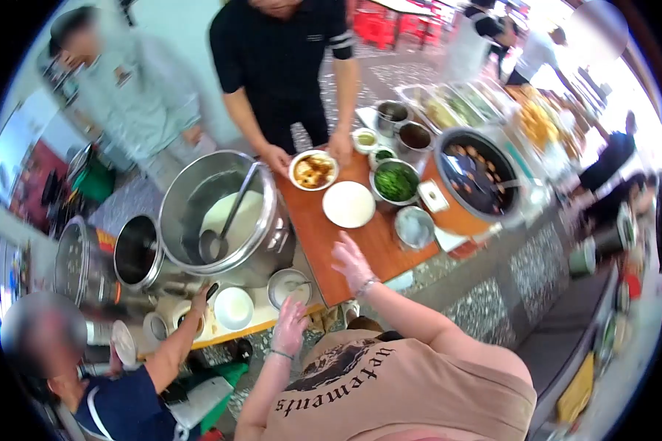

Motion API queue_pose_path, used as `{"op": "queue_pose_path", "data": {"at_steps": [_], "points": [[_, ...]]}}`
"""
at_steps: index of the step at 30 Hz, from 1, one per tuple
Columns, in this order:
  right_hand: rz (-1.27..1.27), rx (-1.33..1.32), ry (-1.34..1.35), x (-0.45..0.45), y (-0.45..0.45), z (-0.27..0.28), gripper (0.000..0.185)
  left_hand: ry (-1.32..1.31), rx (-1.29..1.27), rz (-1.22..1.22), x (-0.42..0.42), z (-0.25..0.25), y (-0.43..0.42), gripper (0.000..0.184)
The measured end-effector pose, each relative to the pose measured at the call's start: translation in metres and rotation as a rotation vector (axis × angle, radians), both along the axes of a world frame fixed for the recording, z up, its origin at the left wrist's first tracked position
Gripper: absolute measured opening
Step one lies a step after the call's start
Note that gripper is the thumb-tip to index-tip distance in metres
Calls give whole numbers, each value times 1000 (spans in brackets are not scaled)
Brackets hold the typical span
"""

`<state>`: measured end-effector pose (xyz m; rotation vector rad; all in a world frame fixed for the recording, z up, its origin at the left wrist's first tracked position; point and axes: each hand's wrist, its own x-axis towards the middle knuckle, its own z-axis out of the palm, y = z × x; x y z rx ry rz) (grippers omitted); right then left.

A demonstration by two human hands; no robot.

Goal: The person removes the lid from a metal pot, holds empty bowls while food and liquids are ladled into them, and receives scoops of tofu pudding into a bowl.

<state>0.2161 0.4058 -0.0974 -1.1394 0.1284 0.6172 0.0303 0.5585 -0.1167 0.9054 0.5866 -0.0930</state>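
My right hand (351,266), in a clear thin glove, reaches over the wooden table edge with its fingers stretched out and nothing in them. Just beyond its fingertips is a white bowl (349,223); whether its white inside is liquid or bare cannot be made out. My left hand (290,327), gloved too, is raised with fingers apart and holds nothing. Near it is a pale bowl (271,289) with a spoon in it. Across the table, a person in black holds a white bowl (293,176) of brown-sauced food with both hands.
A large steel pot (171,246) of white liquid with a ladle (232,213) stands left. To the right are a bowl of chopped greens (395,181), a steel bowl (415,228) and a dark pot (485,173). A co-worker's arm (171,353) reaches in at lower left, near a white bowl (234,308).
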Motion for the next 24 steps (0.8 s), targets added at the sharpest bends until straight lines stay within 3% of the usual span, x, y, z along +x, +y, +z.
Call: {"op": "queue_pose_path", "data": {"at_steps": [2, 6, 8, 9, 11, 12, 13, 15, 16, 18, 20, 22, 24], "points": [[16, 52, -12, -22, 3, 0, 69, -25, -149, 102, -21, -3, -2, 55], [38, 37, -28, -58, -4, 6, 70, 18, -175, 137, -47, 5, -13, 57], [221, -86, -259, -75, -5, 6, 65, -43, -176, 150, -58, 6, -18, 56], [289, -115, -304, -86, -8, 13, 53, -106, -177, 161, -65, 9, -23, 55], [605, -311, -368, -97, -10, 13, 37, -202, 569, -50, -72, 22, -36, 46], [784, -276, -287, -101, -11, 22, 37, -171, 1053, -110, -71, 25, -37, 44], [966, -326, -350, -103, -11, 37, 34, -178, 847, 44, -69, 54, -51, 44], [1166, -151, -282, -115, -10, 26, 36, -274, 345, 178, -73, 44, -64, 37], [1229, 2, -200, -116, -11, 22, 38, -256, 351, 259, -74, 52, -72, 37], [1464, 1, -247, -122, -14, 26, 43, -178, 105, 127, -80, 77, -94, 38], [1408, -71, -529, -131, -25, 48, 53, -267, 189, 210, -85, 65, -113, 40], [1510, -20, -419, -136, -29, 57, 54, -244, -218, 290, -86, 81, -127, 42], [1786, 176, -327, -141, -31, 49, 57, -237, -193, 296, -98, 86, -140, 47]]}}
